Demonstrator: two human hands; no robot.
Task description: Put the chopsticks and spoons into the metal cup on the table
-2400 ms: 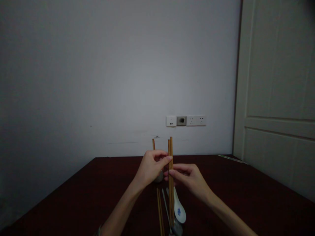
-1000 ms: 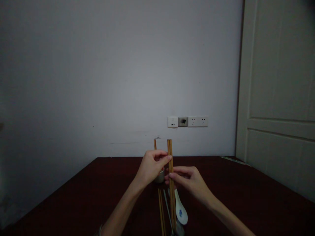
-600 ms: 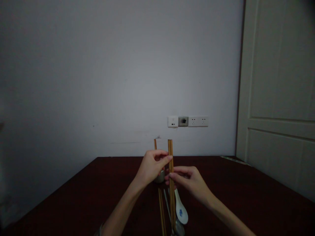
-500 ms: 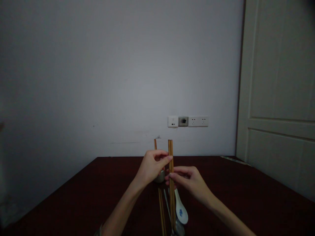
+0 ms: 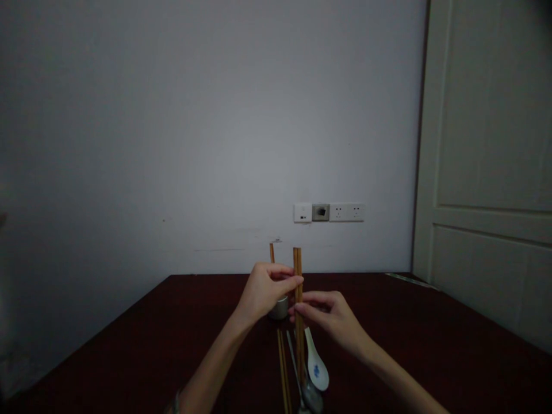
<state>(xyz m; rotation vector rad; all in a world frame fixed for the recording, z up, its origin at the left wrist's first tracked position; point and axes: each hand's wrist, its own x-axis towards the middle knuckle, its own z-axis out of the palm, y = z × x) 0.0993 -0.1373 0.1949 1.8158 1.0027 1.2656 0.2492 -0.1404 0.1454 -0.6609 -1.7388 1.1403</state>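
Observation:
A pair of wooden chopsticks [image 5: 299, 339] stands upright between my hands, side by side. My left hand [image 5: 267, 293] pinches them near the top with thumb and fingers. Lower down, my right hand [image 5: 332, 316] grips the same pair from the right. Behind my left hand is a light-coloured cup [image 5: 279, 309], partly hidden, with another chopstick [image 5: 272, 253] rising above it. Below the held pair, a white ceramic spoon [image 5: 317, 368] with a blue mark lies on the table, beside a metal spoon [image 5: 313, 397].
Another pair of chopsticks [image 5: 283, 368] and a thin metal handle [image 5: 294, 356] lie on the dark red table [image 5: 172, 345]. A flat strip [image 5: 411, 281] rests at the far right edge. The wall has sockets [image 5: 346, 212]; a pale door [image 5: 491, 172] stands at right.
The held chopsticks have tilted slightly, their lower ends now appearing higher, above the metal spoon. Both hands keep their grip in nearly the same place.

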